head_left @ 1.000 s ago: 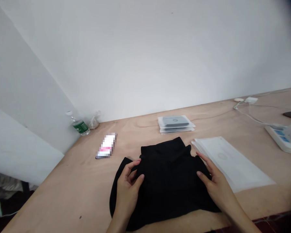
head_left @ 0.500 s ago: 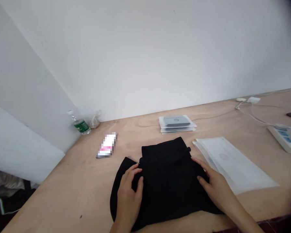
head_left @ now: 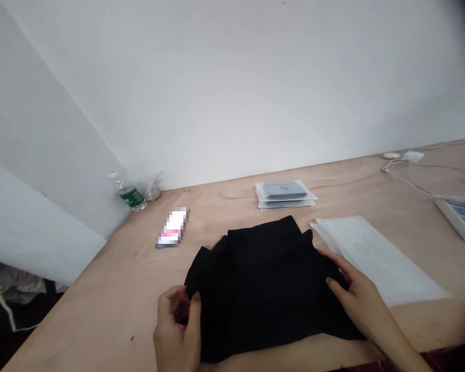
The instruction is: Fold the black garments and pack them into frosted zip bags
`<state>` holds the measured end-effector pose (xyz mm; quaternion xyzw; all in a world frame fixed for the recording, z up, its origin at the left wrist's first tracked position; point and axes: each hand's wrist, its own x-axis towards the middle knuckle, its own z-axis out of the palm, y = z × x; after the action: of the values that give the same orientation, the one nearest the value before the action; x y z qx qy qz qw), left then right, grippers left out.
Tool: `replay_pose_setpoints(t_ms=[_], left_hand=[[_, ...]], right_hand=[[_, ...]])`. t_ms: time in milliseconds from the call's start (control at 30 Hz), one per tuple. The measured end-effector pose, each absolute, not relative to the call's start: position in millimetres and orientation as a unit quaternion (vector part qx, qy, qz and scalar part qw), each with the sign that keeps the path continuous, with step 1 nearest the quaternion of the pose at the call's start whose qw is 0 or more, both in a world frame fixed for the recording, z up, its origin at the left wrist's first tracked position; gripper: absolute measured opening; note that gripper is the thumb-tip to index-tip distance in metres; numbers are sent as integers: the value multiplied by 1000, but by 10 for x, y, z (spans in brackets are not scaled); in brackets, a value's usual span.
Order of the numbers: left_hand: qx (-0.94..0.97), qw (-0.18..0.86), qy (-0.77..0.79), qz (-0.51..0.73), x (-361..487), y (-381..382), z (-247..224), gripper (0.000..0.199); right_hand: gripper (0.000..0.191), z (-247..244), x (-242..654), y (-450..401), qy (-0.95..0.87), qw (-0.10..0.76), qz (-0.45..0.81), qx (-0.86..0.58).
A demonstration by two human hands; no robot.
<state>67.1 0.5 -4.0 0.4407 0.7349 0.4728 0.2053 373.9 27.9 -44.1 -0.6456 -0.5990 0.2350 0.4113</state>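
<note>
A black cloth garment (head_left: 263,289), partly folded, lies on the table in front of me. At its left edge my left hand (head_left: 178,325) pinches the cloth between thumb and fingers. My right hand (head_left: 352,289) rests along the garment's right side, thumb and fingers apart and touching the fabric. Just beyond that hand lie several flat, translucent white bags (head_left: 380,258), overlapping, with a faint round mark on the top one.
A small stack of bagged grey packets (head_left: 284,191) stands by the wall. Left are a phone (head_left: 173,227), a plastic bottle (head_left: 132,197) and a small knotted bag (head_left: 152,191). A power strip (head_left: 459,217) with white cables sits at the right.
My left hand has moved left and down to the garment's outer edge and grips it. The cloth's left part is pulled over, and its upper right corner has lifted slightly.
</note>
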Motion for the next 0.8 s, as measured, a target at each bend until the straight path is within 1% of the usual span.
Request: replay_pose_setpoints(t_ms=[100,167,233,300,367,433,567,633,733,800], left_hand=[[409,243,752,457,538,37,-63,53],[412,252,765,426,501,76,-73,61],[437,227,769,407,494,97,-65,57],[465,171,768,407,498,89,-43,44],[474,123,775,400,491,63,-24,35],[473,107,799,356,461,43,-26,33],[513,114,817,236,370,52,-91,32],[549,58,800,235,355,64,-107,34],[587,-74,763,258,390,76,-70,36],[617,-86,745,240,425,100,-33,33]], right_hand=[[50,-440,3721,295,-599,403,234,-651],[50,-432,3706,306,-602,403,232,-649],[50,-425,3702,309,-605,405,227,-646],[49,-424,3706,304,-608,409,223,-643],[48,-433,3712,297,-611,415,223,-636],[47,-447,3710,296,-617,416,223,-630],[46,-454,3691,303,-628,393,209,-638],[47,-437,3692,299,-626,374,207,-652],[48,-399,3728,282,-607,362,202,-678],[46,-379,3769,279,-595,372,186,-688]])
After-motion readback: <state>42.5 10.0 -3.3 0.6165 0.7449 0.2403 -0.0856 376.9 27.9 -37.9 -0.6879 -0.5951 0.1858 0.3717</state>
